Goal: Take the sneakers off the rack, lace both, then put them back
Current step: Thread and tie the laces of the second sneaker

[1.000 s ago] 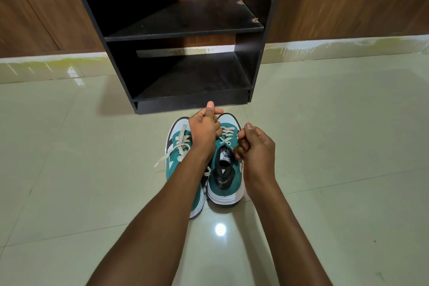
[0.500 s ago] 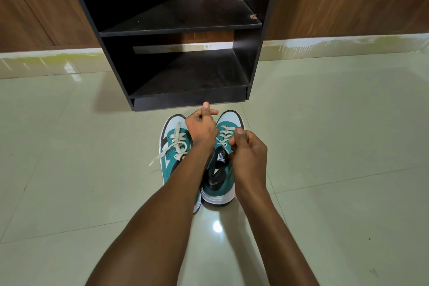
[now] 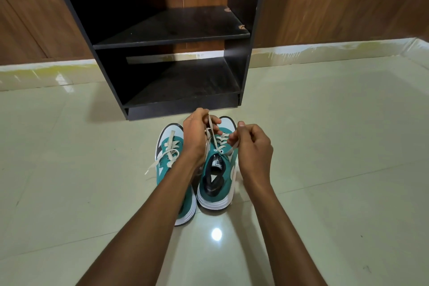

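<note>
Sneaker, left of pair (image 3: 173, 165): laced, on floor before shoe rack (image 3: 171, 37).
Left hand (image 3: 195, 137): pinches lace end (image 3: 210, 123); keep tension upward.
Right sneaker (image 3: 218, 169): beside it, being laced.
Right hand (image 3: 254, 146): pinches other end (image 3: 233, 146); pull evenly.

Two sneakers side by side on the floor (image 3: 325, 146), left sneaker (image 3: 170, 158) touching right sneaker (image 3: 220, 176), toes toward rack (image 3: 176, 37) just behind. Both hands over right sneaker: left hand (image 3: 196, 137), right hand (image 3: 253, 146). Wall (image 3: 336, 2) behind rack.
</note>
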